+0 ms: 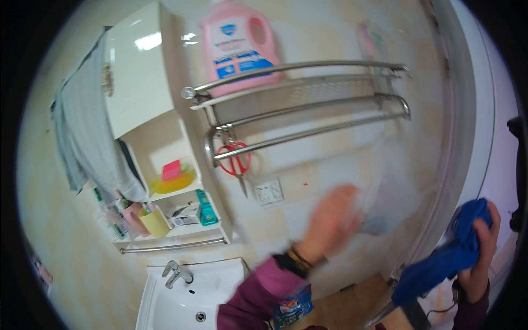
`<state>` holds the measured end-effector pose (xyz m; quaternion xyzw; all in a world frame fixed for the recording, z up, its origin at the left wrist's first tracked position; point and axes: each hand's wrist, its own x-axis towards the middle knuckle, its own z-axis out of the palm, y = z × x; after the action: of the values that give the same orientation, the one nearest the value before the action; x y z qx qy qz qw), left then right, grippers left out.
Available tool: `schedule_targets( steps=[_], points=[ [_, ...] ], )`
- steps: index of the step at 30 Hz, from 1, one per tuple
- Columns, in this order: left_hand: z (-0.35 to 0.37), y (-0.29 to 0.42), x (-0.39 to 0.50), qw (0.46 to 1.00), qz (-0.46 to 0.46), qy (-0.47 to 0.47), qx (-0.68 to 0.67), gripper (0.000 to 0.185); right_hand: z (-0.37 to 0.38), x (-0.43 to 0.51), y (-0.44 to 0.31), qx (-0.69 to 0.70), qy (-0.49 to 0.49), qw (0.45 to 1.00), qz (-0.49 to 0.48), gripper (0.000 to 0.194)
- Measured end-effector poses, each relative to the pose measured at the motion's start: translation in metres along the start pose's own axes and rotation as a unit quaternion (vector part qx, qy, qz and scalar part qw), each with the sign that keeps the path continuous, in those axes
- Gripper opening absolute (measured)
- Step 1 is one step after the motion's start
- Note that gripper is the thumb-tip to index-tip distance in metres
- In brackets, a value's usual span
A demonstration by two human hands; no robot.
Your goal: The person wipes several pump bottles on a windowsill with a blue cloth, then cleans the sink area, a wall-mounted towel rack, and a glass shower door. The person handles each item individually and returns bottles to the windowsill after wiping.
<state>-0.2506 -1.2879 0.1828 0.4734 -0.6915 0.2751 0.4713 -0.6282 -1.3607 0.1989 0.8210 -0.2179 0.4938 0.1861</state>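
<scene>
My left hand (332,218), blurred, is raised in front of the tiled wall, with a dark band at its wrist. Its fingers meet the side of a translucent plastic bag (387,189) hanging below the metal rack; whether they grip it is unclear. Something pale blue shows low in the bag. At the right, my right hand (484,243) is closed around a bunched blue cloth (441,264), whose lower end hangs down toward the left.
A steel towel rack (305,115) carries a pink detergent jug (239,45) and red-handled scissors (234,161). Below are a wall socket (268,192) and a white washbasin (165,307) with a faucet (177,274). A white cabinet (140,70) holds a soap dish (173,179) and cups (154,220).
</scene>
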Motion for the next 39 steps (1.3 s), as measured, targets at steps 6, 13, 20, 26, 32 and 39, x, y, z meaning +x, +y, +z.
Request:
schedule_targets(
  steps=[6,13,20,26,32,39],
  points=[
    [-0.138,-0.094,0.052,0.929,0.009,0.102,0.356,0.052,-0.043,-0.053,0.034,-0.076,0.058,0.992,0.086,0.061],
    [-0.161,-0.073,0.036,0.899,-0.040,0.082,0.429,0.044,-0.072,-0.098,0.074,-0.056,0.161,0.969,0.181,0.073],
    [-0.192,-0.088,0.049,0.850,-0.003,0.126,0.511,0.031,-0.106,-0.124,0.114,-0.112,0.200,0.944,0.237,0.089],
    [-0.194,-0.115,0.047,0.904,-0.074,0.129,0.400,0.025,-0.123,-0.140,0.146,-0.147,0.231,0.929,0.249,0.087],
    [-0.190,-0.118,0.038,0.920,-0.110,0.125,0.354,0.028,-0.120,-0.117,0.128,-0.270,0.260,0.892,0.254,0.077],
    [-0.187,-0.115,0.039,0.917,-0.139,0.127,0.353,0.026,-0.019,0.034,0.035,-0.020,0.286,0.956,0.057,0.070]
  ],
)
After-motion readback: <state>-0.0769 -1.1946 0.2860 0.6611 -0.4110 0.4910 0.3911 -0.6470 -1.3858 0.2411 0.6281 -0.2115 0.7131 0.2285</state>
